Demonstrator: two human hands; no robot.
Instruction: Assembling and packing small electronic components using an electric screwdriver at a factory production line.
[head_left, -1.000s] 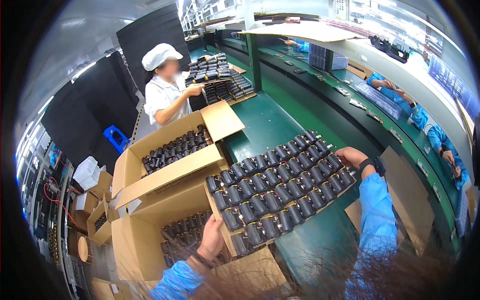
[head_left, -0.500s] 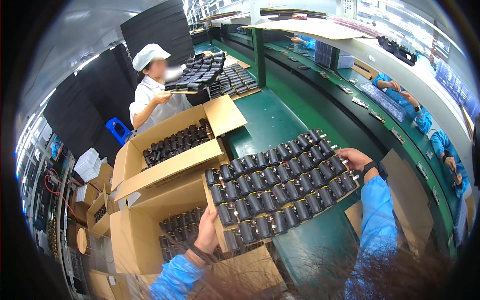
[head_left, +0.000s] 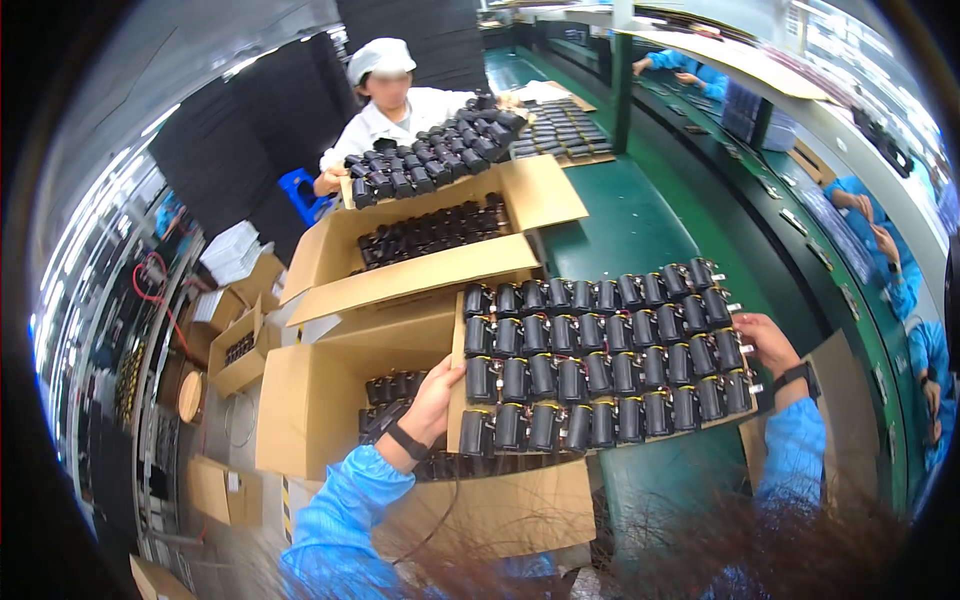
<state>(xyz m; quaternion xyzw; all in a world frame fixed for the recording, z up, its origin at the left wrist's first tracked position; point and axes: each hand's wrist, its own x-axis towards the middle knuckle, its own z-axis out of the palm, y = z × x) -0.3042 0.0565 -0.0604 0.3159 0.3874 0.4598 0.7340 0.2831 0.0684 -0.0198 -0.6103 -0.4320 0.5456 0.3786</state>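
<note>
A cardboard sheet carries rows of black cylindrical parts with yellow bands and small metal ends. My left hand grips its left edge, thumb on top. The right edge is in my right hand, whose fingers are partly hidden by the parts. The sheet sits above the green table and overlaps the right side of an open cardboard box. More black parts lie inside that box, partly covered by my left hand and the sheet.
Across from me, a white-clad co-worker holds a similar loaded sheet over another open box. Further sheets of parts lie on the green table. A conveyor line with blue-sleeved workers runs at right. Smaller cartons stand at left.
My view has swung left, so the scene sits further right. The sheet in my hands now lies more level. The co-worker's sheet has come down closer over the far box.
</note>
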